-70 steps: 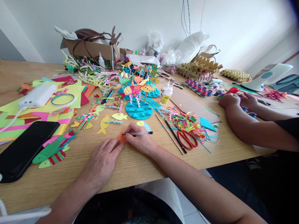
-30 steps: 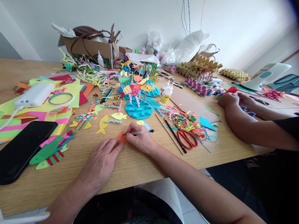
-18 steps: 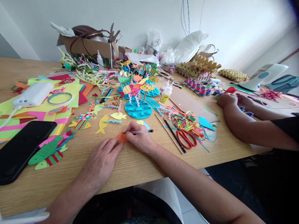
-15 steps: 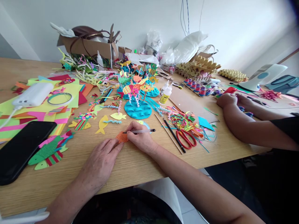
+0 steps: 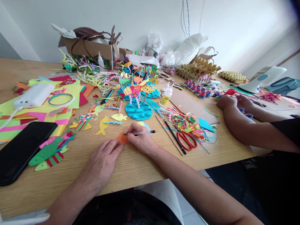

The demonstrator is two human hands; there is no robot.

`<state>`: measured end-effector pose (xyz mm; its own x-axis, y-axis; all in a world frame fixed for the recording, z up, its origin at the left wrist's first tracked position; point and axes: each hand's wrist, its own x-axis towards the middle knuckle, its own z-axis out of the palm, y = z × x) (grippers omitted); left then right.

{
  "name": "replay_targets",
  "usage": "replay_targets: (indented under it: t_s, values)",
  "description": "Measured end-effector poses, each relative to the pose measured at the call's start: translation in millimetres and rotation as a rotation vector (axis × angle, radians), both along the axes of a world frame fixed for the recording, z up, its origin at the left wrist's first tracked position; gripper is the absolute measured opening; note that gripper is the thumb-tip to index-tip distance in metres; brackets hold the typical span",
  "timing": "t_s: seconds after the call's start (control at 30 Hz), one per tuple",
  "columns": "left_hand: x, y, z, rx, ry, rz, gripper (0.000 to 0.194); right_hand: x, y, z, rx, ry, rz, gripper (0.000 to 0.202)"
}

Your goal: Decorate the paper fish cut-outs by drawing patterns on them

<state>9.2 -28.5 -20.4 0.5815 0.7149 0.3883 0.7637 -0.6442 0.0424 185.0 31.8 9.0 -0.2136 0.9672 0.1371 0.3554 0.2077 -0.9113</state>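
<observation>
My left hand (image 5: 103,162) still pins the orange paper fish (image 5: 122,137) flat; my right hand (image 5: 140,140) keeps pinching the pen (image 5: 140,132), barely shifted, mid-pattern.

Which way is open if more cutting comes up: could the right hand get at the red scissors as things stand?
Probably yes. The red scissors lie flat on the table just right of the right hand, with only two thin sticks between them. That hand holds a pen, though, so its fingers are occupied.

Right hand (image 5: 140,141) gripping pen (image 5: 140,132) on orange paper cutout (image 5: 122,138), left hand (image 5: 102,162) steadying it
</observation>
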Motion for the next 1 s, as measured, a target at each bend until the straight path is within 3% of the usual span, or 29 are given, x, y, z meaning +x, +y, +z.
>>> replay_targets:
  t_s: [0.67,1.0]
  values:
    - [0.2,0.5,0.3,0.074,0.005,-0.012,0.041,1.5,-1.3,-1.8,0.030,-0.057,0.025,0.009]
    - [0.0,-0.3,0.5,0.022,-0.016,-0.011,0.039,1.7,-1.1,-0.2,-0.011,-0.009,0.018,0.009]
